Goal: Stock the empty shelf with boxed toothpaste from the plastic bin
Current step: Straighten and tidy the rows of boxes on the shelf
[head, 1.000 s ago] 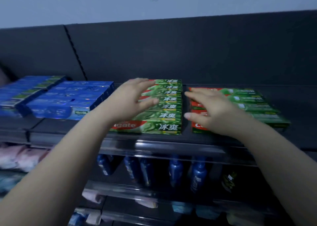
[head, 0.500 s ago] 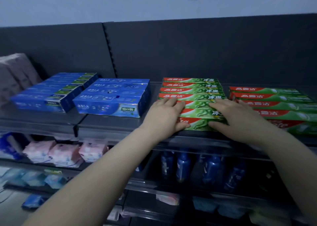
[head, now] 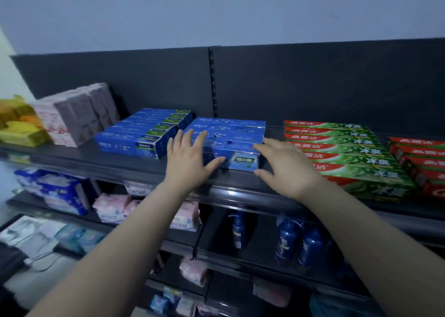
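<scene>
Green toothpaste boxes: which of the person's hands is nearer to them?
Right. The right hand is at the left ends of the green boxes, between them and the blue stack; the left hand lies flat on the blue stack, farther left.

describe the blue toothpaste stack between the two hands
The blue toothpaste stack is a block of long glossy cardboard boxes lying flat on the dark shelf, between another blue group and green boxes. Its front end shows a pale label. The left hand rests spread on its left front; the right hand is at its right front corner.
</scene>
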Demonstrator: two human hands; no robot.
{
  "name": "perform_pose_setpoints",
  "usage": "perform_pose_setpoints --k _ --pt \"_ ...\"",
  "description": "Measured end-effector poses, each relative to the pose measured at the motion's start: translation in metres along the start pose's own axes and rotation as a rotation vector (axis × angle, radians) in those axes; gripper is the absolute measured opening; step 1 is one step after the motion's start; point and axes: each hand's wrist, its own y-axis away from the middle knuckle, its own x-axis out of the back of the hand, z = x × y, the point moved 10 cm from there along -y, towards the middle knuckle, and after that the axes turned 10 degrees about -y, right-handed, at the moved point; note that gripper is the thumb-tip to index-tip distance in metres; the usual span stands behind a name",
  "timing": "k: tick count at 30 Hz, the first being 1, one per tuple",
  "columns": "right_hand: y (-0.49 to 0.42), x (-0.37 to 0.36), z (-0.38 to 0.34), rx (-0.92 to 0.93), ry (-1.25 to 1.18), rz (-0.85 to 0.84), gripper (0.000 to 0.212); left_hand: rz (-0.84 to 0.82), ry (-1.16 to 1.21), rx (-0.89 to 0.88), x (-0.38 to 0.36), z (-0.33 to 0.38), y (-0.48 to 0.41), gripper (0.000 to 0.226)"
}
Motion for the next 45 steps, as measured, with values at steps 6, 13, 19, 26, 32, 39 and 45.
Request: perform_pose_setpoints --k 6,13,19,26,32,39,45 --pt "-0.032 -0.015 -0.009 -0.015 0.116 0.006 0.040 -0.126 -0.041 -0.007 -0.018 -0.029 -0.010 0.082" --pt "-0.037 -0.011 -0.006 -0.004 0.028 0.039 0.043 -0.148 0.047 0.039 -0.006 -0.028 0.002 0.063" --pt "-0.019 0.024 -0.024 0.079 -0.227 0.122 0.058 0.141 0.266 0.006 0.077 -0.048 0.028 0.057" --pt "-0.007 0.079 -0.053 0.072 -0.255 0.268 0.056 0.384 0.385 -0.075 0.171 -0.091 0.027 0.046" --pt "0.016 0.085 -0.049 -0.106 -0.202 0.415 0.057 0.324 0.492 -0.248 0.143 -0.082 -0.007 0.045" --pt "0.109 0.069 -0.023 -0.470 -0.108 0.522 0.058 0.091 0.684 -0.576 0.084 0.020 -0.005 0.049" --pt "0.244 0.062 -0.018 -0.824 0.029 0.580 0.062 0.033 0.824 -0.884 0.083 0.129 0.056 0.046"
